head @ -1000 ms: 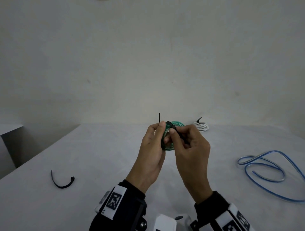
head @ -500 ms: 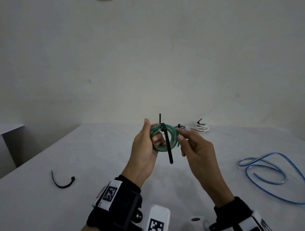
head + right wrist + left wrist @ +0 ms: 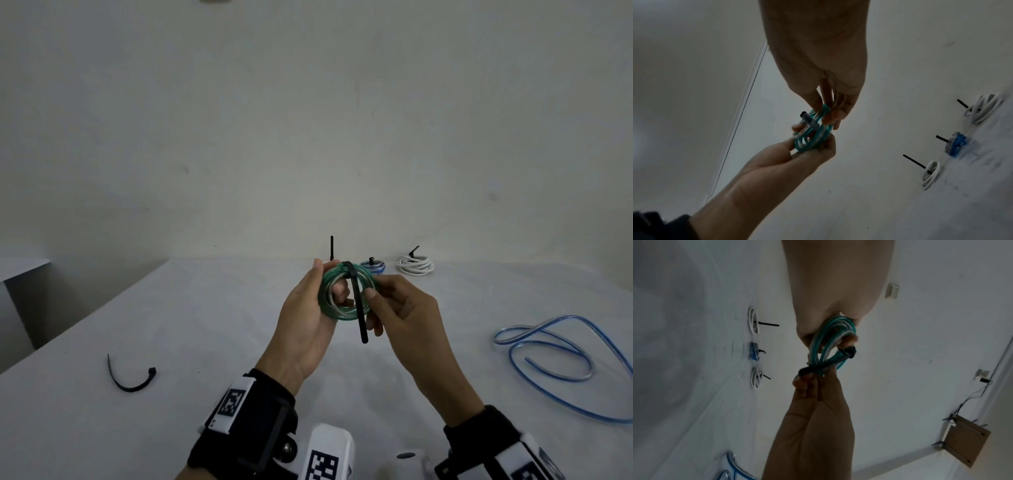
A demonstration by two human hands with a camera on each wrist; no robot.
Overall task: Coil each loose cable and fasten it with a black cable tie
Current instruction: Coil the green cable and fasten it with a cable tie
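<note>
I had both hands raised together at the centre of the frame, above the white table (image 3: 205,342). My left hand (image 3: 308,318) gripped the green cable coil (image 3: 346,291), fingers curled through its loop. My right hand (image 3: 407,318) pinched the coil's right rim. A black cable tie (image 3: 358,308) ran around the coil, its tail hanging down. At the frame's right edge lay a loose blue cable (image 3: 561,356); at lower left, a spare black tie (image 3: 132,378).
</note>
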